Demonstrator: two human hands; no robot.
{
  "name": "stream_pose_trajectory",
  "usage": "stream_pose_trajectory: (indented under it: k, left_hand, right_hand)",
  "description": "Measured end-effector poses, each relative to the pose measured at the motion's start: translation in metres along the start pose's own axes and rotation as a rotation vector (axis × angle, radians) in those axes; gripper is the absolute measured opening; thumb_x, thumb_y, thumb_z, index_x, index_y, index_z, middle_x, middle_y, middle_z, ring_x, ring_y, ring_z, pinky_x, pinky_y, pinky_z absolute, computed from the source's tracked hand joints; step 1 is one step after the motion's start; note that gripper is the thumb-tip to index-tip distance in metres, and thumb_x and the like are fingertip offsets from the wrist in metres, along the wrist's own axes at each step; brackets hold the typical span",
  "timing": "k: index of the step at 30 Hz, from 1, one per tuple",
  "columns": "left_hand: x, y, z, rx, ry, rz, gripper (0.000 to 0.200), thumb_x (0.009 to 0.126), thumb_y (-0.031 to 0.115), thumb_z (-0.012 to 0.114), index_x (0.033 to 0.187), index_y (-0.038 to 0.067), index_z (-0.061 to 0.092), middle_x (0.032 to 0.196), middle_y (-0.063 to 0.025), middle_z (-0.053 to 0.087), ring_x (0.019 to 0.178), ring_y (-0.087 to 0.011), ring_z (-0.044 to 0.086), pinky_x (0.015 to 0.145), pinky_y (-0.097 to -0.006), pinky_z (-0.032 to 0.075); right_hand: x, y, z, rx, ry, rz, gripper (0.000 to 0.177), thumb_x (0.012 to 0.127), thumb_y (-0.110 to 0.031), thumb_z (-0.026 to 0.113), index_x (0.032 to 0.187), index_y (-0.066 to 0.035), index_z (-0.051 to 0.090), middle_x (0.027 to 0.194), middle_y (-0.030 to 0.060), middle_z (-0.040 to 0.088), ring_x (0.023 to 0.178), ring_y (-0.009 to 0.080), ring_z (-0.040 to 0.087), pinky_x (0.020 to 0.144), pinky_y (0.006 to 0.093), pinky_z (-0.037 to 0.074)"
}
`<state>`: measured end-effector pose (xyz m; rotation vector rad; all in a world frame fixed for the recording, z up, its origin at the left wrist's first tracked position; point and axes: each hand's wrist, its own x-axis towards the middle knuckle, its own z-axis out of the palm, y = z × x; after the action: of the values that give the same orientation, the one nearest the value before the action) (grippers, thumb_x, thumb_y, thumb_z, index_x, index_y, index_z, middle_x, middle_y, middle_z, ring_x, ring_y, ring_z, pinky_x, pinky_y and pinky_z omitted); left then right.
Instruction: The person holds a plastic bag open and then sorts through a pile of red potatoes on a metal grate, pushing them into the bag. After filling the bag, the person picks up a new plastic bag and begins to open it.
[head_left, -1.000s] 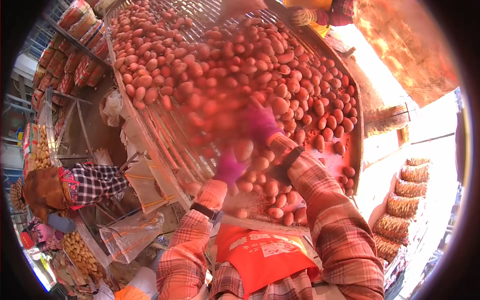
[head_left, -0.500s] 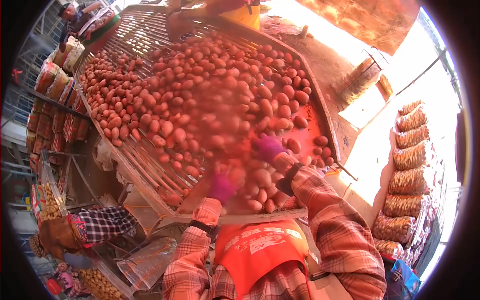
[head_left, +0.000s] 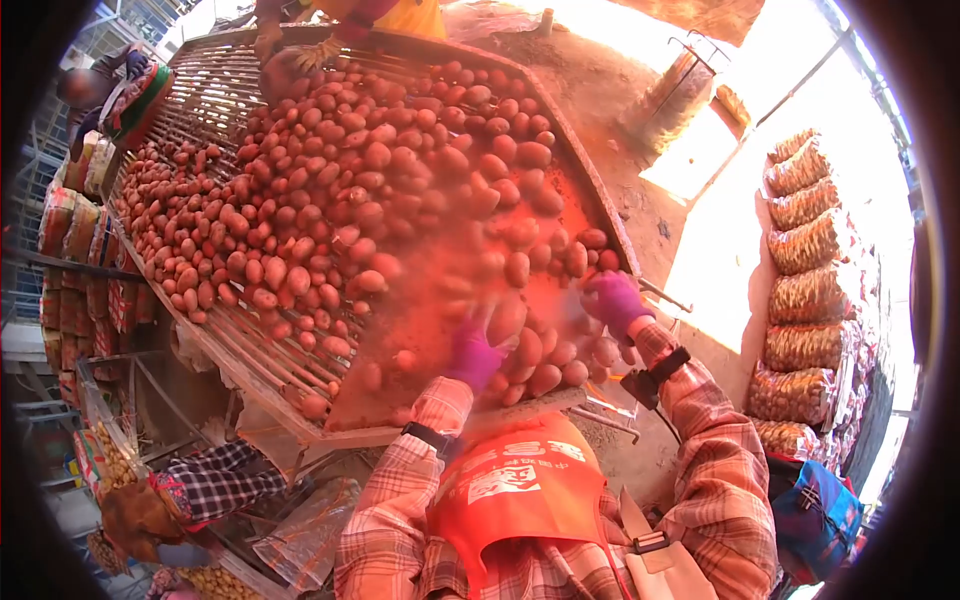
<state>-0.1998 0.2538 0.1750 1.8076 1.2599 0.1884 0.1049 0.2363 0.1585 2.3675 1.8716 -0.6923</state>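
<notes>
Reddish potatoes [head_left: 300,280] cover a large slatted sorting table [head_left: 270,365]. At its near end, my left hand [head_left: 476,355] wears a purple glove, its fingers extended against the left side of a small group of potatoes [head_left: 545,378]. My right hand [head_left: 614,302], gloved the same way, is at the right rim by the potatoes, fingers bent and slightly apart, with nothing seen in its grasp. Between my hands lie several larger potatoes, some blurred. A smooth dusty red surface [head_left: 420,330] shows left of my left hand.
Another person's gloved hand [head_left: 318,55] is over the far end of the table. Filled sacks [head_left: 803,345] line the right side. A sack stand [head_left: 675,100] is at the upper right. A person in a checked garment [head_left: 225,480] is at the lower left.
My view has shifted. My right hand has moved right to the table's rim, and my left hand has moved up and right. Potatoes near my hands have shifted, baring more red surface.
</notes>
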Motion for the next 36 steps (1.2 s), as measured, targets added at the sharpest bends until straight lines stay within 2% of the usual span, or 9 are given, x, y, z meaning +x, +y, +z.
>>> stream_pose_trajectory:
  k: [4, 8, 16, 21, 24, 25, 26, 31, 36]
  left_hand:
    - [-0.016, -0.037, 0.012, -0.553, 0.252, 0.052, 0.081, 0.085, 0.016, 0.076, 0.155, 0.011, 0.036, 0.153, -0.0206, 0.036, 0.14, -0.039, 0.039, 0.117, -0.0448, 0.032]
    - [-0.067, -0.121, -0.041, 0.442, 0.742, -0.088, 0.081, 0.076, 0.037, 0.083, 0.143, 0.006, 0.05, 0.141, -0.0296, 0.047, 0.13, -0.0427, 0.048, 0.108, -0.0494, 0.043]
    - [-0.156, -0.195, -0.041, 0.439, 0.423, -0.373, 0.104, 0.07, 0.041, 0.085, 0.152, 0.001, 0.036, 0.143, -0.031, 0.047, 0.131, -0.0438, 0.049, 0.109, -0.0481, 0.042]
    - [-0.13, -0.112, -0.003, -0.022, 0.322, -0.086, 0.101, 0.072, 0.043, 0.083, 0.155, 0.008, 0.036, 0.126, -0.0254, 0.059, 0.118, -0.0403, 0.055, 0.102, -0.0484, 0.046]
    - [-0.107, -0.107, 0.029, 0.307, 0.215, -0.142, 0.095, 0.076, 0.04, 0.08, 0.156, 0.013, 0.036, 0.115, -0.0231, 0.058, 0.108, -0.0392, 0.056, 0.091, -0.0505, 0.048]
    - [-0.101, -0.107, 0.041, 0.25, 0.251, -0.161, 0.088, 0.081, 0.039, 0.077, 0.156, 0.015, 0.038, 0.108, -0.0223, 0.057, 0.1, -0.0395, 0.057, 0.084, -0.0523, 0.048]
    - [-0.096, -0.096, 0.046, 0.255, 0.246, -0.157, 0.088, 0.081, 0.039, 0.077, 0.156, 0.015, 0.038, 0.108, -0.0223, 0.057, 0.1, -0.0395, 0.057, 0.084, -0.0523, 0.048]
    - [-0.065, -0.034, 0.061, 0.4, 0.106, -0.047, 0.083, 0.083, 0.04, 0.073, 0.154, 0.015, 0.04, 0.122, -0.0274, 0.054, 0.106, -0.0431, 0.059, 0.092, -0.0513, 0.048]
    - [-0.039, 0.0, 0.093, 0.217, 0.011, -0.052, 0.08, 0.083, 0.037, 0.075, 0.154, 0.017, 0.042, 0.13, -0.0245, 0.052, 0.111, -0.0395, 0.059, 0.094, -0.0503, 0.05]
  right_hand:
    - [0.108, -0.009, -0.029, 0.217, 0.299, -0.127, 0.055, 0.084, -0.043, 0.069, 0.13, -0.013, 0.062, 0.138, 0.0189, 0.055, 0.127, 0.0399, 0.051, 0.102, 0.05, 0.045]
    - [0.164, -0.05, 0.008, 0.545, 0.266, -0.144, 0.066, 0.084, -0.043, 0.069, 0.14, -0.012, 0.053, 0.132, 0.0194, 0.055, 0.131, 0.0409, 0.049, 0.105, 0.0481, 0.045]
    - [0.027, -0.06, 0.02, 0.11, 0.133, -0.374, 0.042, 0.087, -0.047, 0.065, 0.124, -0.027, 0.064, 0.118, 0.0118, 0.063, 0.109, 0.0351, 0.059, 0.092, 0.0513, 0.041]
    - [-0.039, 0.006, 0.011, 0.073, 0.038, -0.233, 0.043, 0.081, -0.043, 0.069, 0.119, -0.023, 0.067, 0.118, 0.0127, 0.064, 0.115, 0.0363, 0.056, 0.099, 0.0531, 0.038]
    - [-0.084, 0.02, 0.015, -0.034, 0.076, -0.137, 0.046, 0.079, -0.04, 0.072, 0.121, -0.021, 0.066, 0.127, 0.0124, 0.061, 0.124, 0.0377, 0.052, 0.107, 0.0568, 0.034]
    - [-0.096, 0.009, 0.023, -0.002, 0.323, -0.17, 0.047, 0.078, -0.035, 0.073, 0.122, -0.021, 0.065, 0.13, 0.0112, 0.06, 0.127, 0.038, 0.05, 0.108, 0.0586, 0.034]
    - [-0.109, -0.005, 0.032, 0.031, 0.567, -0.204, 0.047, 0.078, -0.031, 0.074, 0.123, -0.022, 0.064, 0.133, 0.01, 0.058, 0.13, 0.0384, 0.048, 0.11, 0.0603, 0.033]
    - [-0.142, -0.072, 0.069, 0.195, 0.407, -0.633, 0.049, 0.076, -0.028, 0.073, 0.122, -0.014, 0.064, 0.142, 0.0078, 0.054, 0.138, 0.0355, 0.044, 0.111, 0.064, 0.034]
    - [-0.125, -0.04, 0.068, 0.019, 0.463, -0.602, 0.035, 0.074, -0.028, 0.071, 0.108, -0.017, 0.07, 0.134, 0.0061, 0.059, 0.135, 0.0242, 0.048, 0.111, 0.0628, 0.034]
